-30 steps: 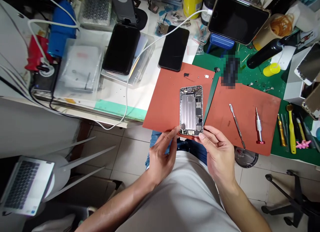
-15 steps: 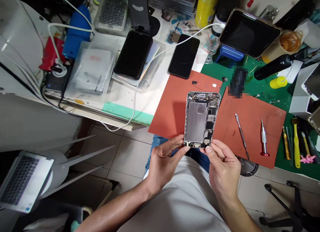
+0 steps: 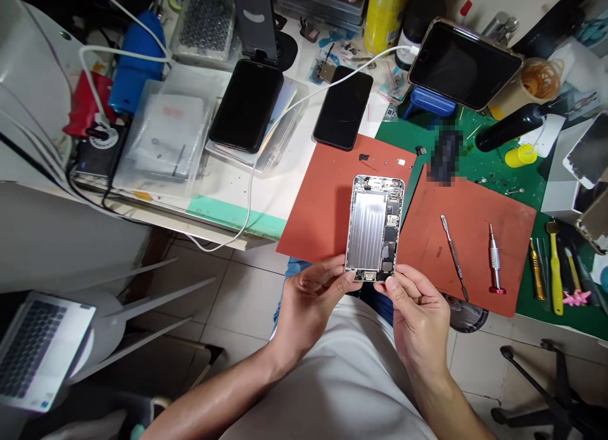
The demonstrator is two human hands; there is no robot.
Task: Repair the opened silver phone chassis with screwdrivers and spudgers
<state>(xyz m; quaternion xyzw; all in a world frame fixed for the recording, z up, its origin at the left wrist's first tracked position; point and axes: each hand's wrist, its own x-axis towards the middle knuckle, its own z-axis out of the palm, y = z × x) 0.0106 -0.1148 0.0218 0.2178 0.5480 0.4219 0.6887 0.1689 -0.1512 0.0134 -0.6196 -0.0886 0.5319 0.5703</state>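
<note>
The opened rear housing of a smartphone (image 3: 375, 228) is held up above the near edge of the left orange-red silicone mat (image 3: 313, 218), with its ribbed metal shield plate (image 3: 367, 230) facing up. Its near end is pinched between the left hand (image 3: 308, 307) and the right hand (image 3: 420, 320), both partly closed around the metal frame from either side. The step in hand is judged to be a look over the opened housing, since no tool is being held. Any tool work would call for the housing to be laid on the mat first, so that a hand is freed. A steel spudger (image 3: 453, 256) and a red-based precision screwdriver (image 3: 494, 259) lie untouched on the right mat (image 3: 468, 237), beyond the right hand. Compared with the frame half a second earlier, the housing is tipped less at its far end, and its face is turned more squarely to the camera.
</note>
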